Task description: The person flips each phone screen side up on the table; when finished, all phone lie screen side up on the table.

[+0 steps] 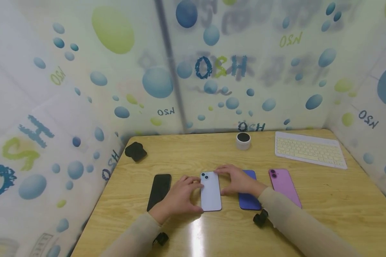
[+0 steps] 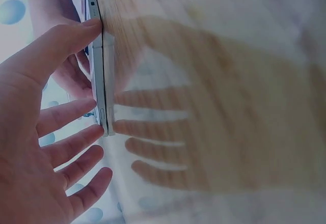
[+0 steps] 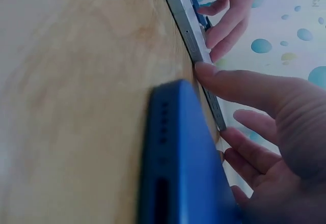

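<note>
A light blue smartphone [image 1: 211, 194] lies back up in the middle of the wooden table, its two camera lenses at the upper left. My left hand [image 1: 179, 197] grips its left side, thumb at the lower corner and fingertips along the edge higher up. From the other side my right hand [image 1: 236, 180] holds it, with fingers at the top right corner and the thumb against the right edge. The left wrist view shows the phone's thin side [image 2: 98, 63] between thumb and fingers. Under my right hand and wrist, a dark blue phone [image 1: 249, 201] is partly hidden.
A black phone [image 1: 159, 191] lies left of my left hand, and a pink phone [image 1: 284, 185] right of my right forearm. Farther back are a black angular object [image 1: 136, 151], a small white cylinder with a dark top [image 1: 243, 141] and a white keyboard [image 1: 310, 150]. Patterned curtains surround the table.
</note>
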A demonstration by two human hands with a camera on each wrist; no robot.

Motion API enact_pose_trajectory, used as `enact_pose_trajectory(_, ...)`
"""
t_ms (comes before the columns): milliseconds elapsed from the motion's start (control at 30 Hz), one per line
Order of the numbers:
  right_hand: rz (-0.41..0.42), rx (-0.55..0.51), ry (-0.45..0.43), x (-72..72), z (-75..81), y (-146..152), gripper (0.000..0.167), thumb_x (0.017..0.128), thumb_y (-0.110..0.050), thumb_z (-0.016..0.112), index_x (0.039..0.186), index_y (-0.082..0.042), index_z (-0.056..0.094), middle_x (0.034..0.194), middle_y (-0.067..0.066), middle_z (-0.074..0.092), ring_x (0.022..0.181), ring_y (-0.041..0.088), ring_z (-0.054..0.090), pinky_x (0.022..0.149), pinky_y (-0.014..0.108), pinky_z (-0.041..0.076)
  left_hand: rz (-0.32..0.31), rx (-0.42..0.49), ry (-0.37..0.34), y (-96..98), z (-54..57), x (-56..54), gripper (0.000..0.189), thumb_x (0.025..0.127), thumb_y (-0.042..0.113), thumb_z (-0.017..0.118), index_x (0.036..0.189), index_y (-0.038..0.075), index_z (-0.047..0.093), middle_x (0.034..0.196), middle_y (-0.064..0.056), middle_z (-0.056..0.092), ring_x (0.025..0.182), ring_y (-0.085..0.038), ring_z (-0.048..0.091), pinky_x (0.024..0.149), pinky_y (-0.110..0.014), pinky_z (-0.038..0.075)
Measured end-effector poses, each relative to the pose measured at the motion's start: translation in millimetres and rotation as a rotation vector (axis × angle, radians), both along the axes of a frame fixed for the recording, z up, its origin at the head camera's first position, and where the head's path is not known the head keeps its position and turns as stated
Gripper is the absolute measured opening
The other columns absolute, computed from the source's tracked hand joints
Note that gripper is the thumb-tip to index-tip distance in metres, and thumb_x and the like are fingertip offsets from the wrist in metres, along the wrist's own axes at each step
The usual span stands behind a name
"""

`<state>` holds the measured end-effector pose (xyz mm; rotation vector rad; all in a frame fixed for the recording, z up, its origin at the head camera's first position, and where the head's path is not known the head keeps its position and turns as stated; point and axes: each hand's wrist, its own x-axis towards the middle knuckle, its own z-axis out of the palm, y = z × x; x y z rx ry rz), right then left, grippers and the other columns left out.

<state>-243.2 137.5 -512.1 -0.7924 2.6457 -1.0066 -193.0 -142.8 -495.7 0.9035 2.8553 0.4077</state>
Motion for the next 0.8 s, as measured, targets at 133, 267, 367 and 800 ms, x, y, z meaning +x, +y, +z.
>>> enact_pose_trajectory(133, -0.019, -0.031, 0.004, 0.9, -1.8, -0.9, 0.077, 0.072, -0.03, 0.094, 0.141, -0.017, 0.064, 0.148, 0.01, 0.059, 0.141, 0.038, 0.049, 0.116, 0.059, 0.037, -0.004, -0.01, 0.024, -0.3, -1.1, -0.4, 0.08, 0.07, 0.063, 0.086, 0.136, 0.023, 0.067, 0.15, 0.003, 0.056, 0.129, -0.02, 0.049, 0.107, -0.045, 0.046)
enact_pose_trajectory(267, -0.025, -0.064, 0.022, 1.5, -2.1, -2.1, 0.076, 0.071, -0.028, 0.095, 0.14, -0.017, 0.065, 0.147, 0.012, 0.059, 0.14, 0.039, 0.05, 0.116, 0.06, 0.038, -0.004, -0.005, 0.025, -0.6, 0.0, -0.3, 0.08, 0.07, 0.062, 0.087, 0.136, 0.023, 0.067, 0.15, 0.002, 0.057, 0.129, -0.021, 0.05, 0.107, -0.046, 0.046)
enact_pose_trajectory(367, -0.029, -0.097, 0.014, 2.2, -1.3, -3.2, 0.076, 0.072, -0.027, 0.095, 0.141, -0.018, 0.064, 0.15, 0.012, 0.057, 0.142, 0.039, 0.048, 0.117, 0.06, 0.036, -0.008, -0.002, 0.035, -1.0, 0.8, 0.7, 0.081, 0.069, 0.062, 0.087, 0.137, 0.023, 0.067, 0.149, 0.0, 0.058, 0.129, -0.021, 0.051, 0.107, -0.046, 0.047)
enact_pose_trajectory(800, -0.006, -0.194, 0.041, 3.8, 4.5, -9.5, 0.077, 0.075, -0.031, 0.094, 0.144, -0.021, 0.062, 0.154, 0.009, 0.054, 0.145, 0.037, 0.046, 0.117, 0.061, 0.036, -0.007, 0.04, 0.026, -0.8, 5.0, 5.7, 0.088, 0.07, 0.057, 0.089, 0.145, 0.023, 0.059, 0.152, 0.002, 0.056, 0.127, -0.019, 0.051, 0.105, -0.043, 0.048)
